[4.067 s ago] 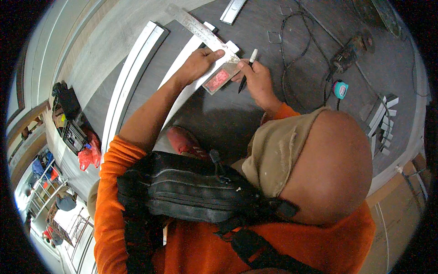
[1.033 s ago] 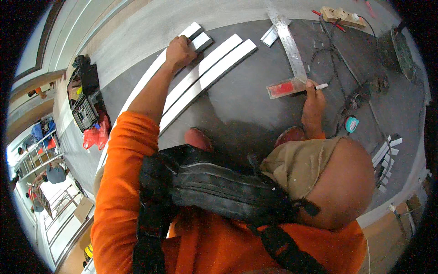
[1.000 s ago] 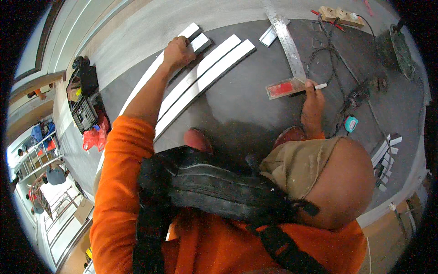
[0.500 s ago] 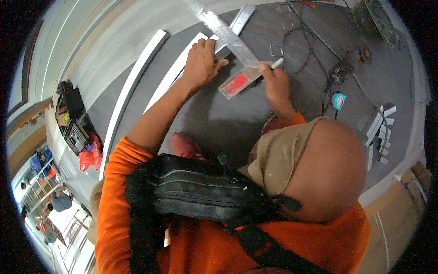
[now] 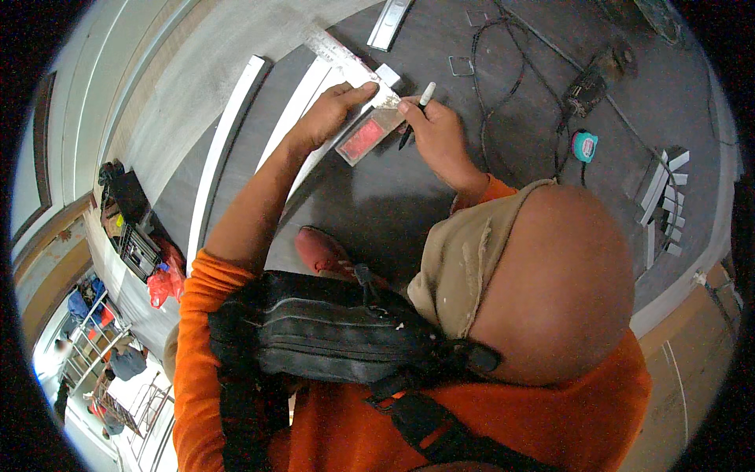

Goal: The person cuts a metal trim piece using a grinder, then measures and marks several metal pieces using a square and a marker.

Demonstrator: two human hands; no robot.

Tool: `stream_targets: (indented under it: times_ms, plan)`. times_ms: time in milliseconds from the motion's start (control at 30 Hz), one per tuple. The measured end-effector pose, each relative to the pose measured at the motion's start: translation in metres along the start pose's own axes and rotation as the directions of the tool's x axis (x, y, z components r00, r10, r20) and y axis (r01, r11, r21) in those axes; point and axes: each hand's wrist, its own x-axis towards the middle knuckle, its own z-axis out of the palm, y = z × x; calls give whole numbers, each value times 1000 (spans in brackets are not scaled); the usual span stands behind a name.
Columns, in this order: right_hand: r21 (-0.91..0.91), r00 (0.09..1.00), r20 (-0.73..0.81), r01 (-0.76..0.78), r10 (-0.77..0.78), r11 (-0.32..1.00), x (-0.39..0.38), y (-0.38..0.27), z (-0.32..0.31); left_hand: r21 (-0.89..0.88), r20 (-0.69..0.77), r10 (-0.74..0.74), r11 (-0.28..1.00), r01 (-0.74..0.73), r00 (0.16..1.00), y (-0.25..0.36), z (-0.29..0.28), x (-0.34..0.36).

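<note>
Clamping metal sq. (image 5: 352, 69) — both hands (image 5: 438, 143) — over dk grey floor (image 5: 432, 51) w/ teal tape measure (image 5: 584, 146), pale wall (image 5: 94, 71) L.

Place: I'm in what looks like an indoor building site or workshop.
Floor (image 5: 358, 216): long white strips (image 5: 216, 153) beside me, short white pieces (image 5: 654, 189) to my right.
Tools: a corded power tool (image 5: 583, 93), a tape measure (image 5: 584, 146), the square (image 5: 385, 97) I hold.

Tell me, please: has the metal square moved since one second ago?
Yes. The metal square moved to the left, farther from the teal tape measure, and now reaches over the white strips.
</note>
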Motion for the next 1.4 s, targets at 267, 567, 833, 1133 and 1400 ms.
stream_targets:
  times_ms: [267,567,833,1133,1400]
  plan:
    - [-4,995,-90,43,-44,999,3,10,4,95,-93,52,995,-44,994,-8,18,5]
    - [69,997,-72,-37,42,997,6,19,6,265,-126,22,964,13,992,-10,11,11]
    - [84,995,-98,-20,28,996,7,24,5,235,-118,23,972,6,993,2,17,4]
    - [-121,974,-213,50,-76,991,15,12,-21,282,-131,39,959,0,991,-1,14,3]
    - [-183,940,-93,307,-327,934,17,-51,-45,468,-107,11,883,41,994,-2,3,14]
